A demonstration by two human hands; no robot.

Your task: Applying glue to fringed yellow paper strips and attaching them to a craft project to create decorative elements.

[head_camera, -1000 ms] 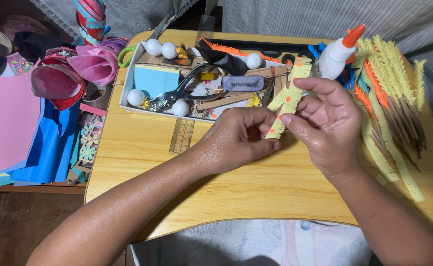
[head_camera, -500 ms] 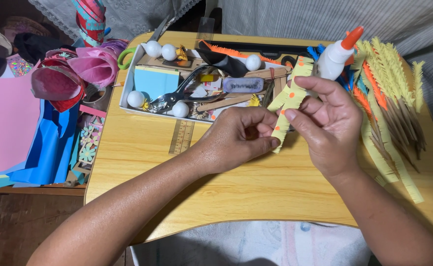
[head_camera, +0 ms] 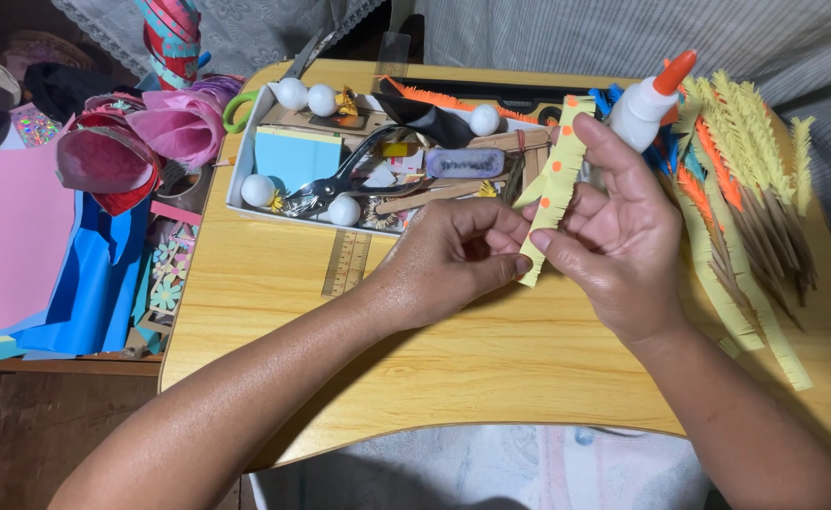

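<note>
A yellow paper strip (head_camera: 559,179) with fringed edges and small orange dots stands nearly upright between both hands, above a small wooden table (head_camera: 491,349). My left hand (head_camera: 453,255) curls around the strip's lower end, thumb and fingers pinching it. My right hand (head_camera: 614,236) holds the strip's middle from the right, index finger laid along it. The strip's bottom tip pokes out below my right thumb.
A white tray (head_camera: 242,170) behind my hands holds scissors (head_camera: 340,184), white foam balls, blue paper and craft sticks. A glue bottle (head_camera: 647,104) with an orange cap stands at the back right beside several fringed yellow and orange paper strips (head_camera: 746,208). A ruler (head_camera: 346,263) lies left. Coloured paper sheets (head_camera: 19,246) pile at far left.
Both hands have shifted slightly, and the strip stands more upright. My right fingers have slid along it; the left hand stays pinched at its lower end.
</note>
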